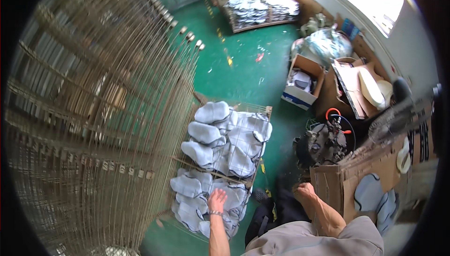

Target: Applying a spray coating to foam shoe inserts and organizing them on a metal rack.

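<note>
Grey, sole-shaped fabric pieces [205,132] with dark edging lie in overlapping piles on a low wire rack [268,111], to my left. My left hand [217,200] reaches over the nearer pile [187,209], its fingers stretched out and apart, at or just above the pieces. It grips none of them as far as I can see. My right hand [304,190] is curled closed beside the cardboard box [326,181] on my right. Whatever lies inside its fingers, if anything, is hidden. More grey pieces [368,192] rest on cardboard to the right of that hand.
Tall wire racks [93,115] fill the left side. Ahead, a cart [262,24] bears stacked pale pieces. Along the right stand an open carton [304,85], plastic bags [328,43], a dark machine or bin with a red hose [333,111], and a fan [396,120].
</note>
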`<state>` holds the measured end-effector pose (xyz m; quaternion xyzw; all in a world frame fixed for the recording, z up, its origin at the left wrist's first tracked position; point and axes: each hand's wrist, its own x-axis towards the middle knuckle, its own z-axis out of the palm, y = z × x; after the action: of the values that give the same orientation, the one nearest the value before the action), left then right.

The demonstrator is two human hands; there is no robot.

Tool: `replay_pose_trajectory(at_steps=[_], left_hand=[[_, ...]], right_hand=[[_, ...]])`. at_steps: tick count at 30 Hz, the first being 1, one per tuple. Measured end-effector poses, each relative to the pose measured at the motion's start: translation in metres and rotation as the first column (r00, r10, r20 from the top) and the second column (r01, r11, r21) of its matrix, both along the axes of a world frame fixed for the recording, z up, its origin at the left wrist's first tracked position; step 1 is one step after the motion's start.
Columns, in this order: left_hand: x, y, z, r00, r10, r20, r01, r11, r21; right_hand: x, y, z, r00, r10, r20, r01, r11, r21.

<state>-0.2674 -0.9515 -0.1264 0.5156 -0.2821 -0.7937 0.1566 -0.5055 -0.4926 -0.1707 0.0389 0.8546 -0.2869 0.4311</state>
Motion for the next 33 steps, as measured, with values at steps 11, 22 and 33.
replay_pose_trajectory(at_steps=[11,22,33], left_hand=[[0.037,0.095,0.017,0.962,-0.223,0.159,0.23,0.973,-0.028],[-0.025,0.451,0.089,0.509,-0.85,-0.137,0.855,0.518,-0.033],[0.025,0.697,0.155,-0.045,-0.991,-0.125,0.997,-0.037,-0.065]], right_hand=[[0.22,0.165,0.037,0.647,-0.701,0.301,0.76,0.625,-0.178],[0.337,0.314,0.131,0.634,-0.773,-0.007,0.665,0.551,-0.504],[0.411,0.554,0.136,-0.334,-0.875,0.351,0.599,-0.484,-0.638]])
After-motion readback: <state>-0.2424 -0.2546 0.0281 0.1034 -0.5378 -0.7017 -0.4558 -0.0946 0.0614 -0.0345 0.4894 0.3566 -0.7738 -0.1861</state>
